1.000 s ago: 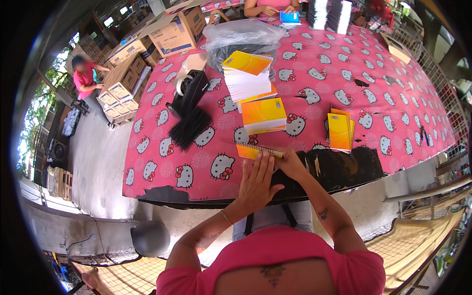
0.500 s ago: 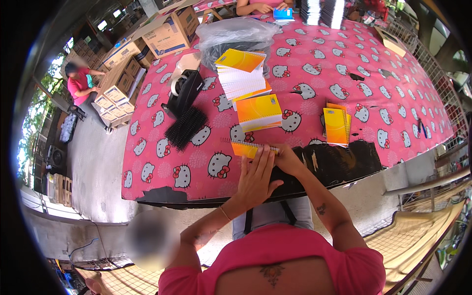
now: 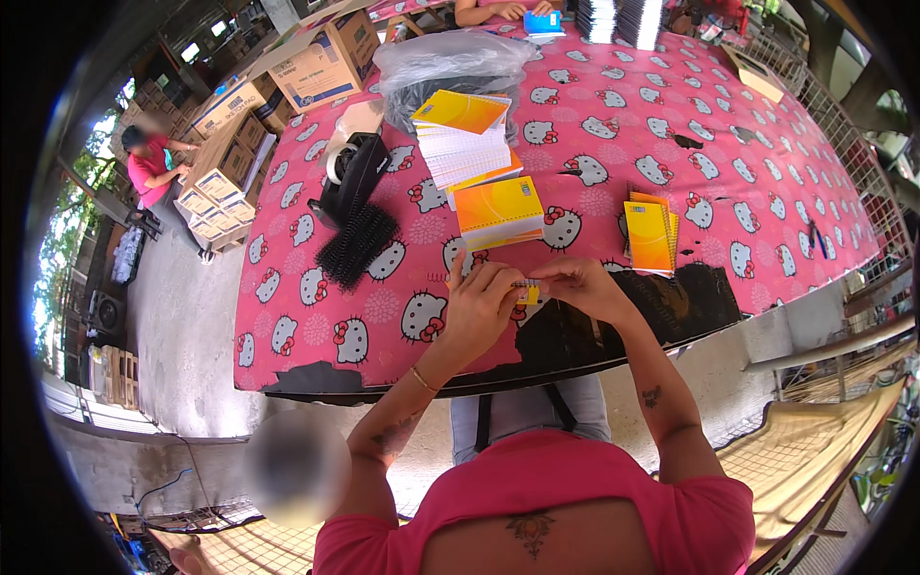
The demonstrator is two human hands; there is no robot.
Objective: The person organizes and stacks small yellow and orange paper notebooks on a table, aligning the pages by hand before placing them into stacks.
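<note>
Small yellow spiral notebook [image 3: 527, 297] near the pink-covered table's [image 3: 805, 264] near edge. The left hand [image 3: 482, 305] grips its body; the right hand's [image 3: 583, 286] fingertips pinch the right end of its wire coil [image 3: 526, 284]. Presumably light and flexible, the coil easily bent; best held by the covers.

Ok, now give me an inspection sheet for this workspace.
Surface: pink patterned table cover, torn at the near edge.
Work items: small notebook; notebook stacks beyond and right; black coils, left.
Clutter: black tape dispenser, plastic bag, pliers-like tool at right.
Hands: left hand and right hand both at the small notebook; grip unclear.
Cables: blue cord or hose, lower left.
Surroundings: cardboard boxes, one person beside them, another person at the far side.
</note>
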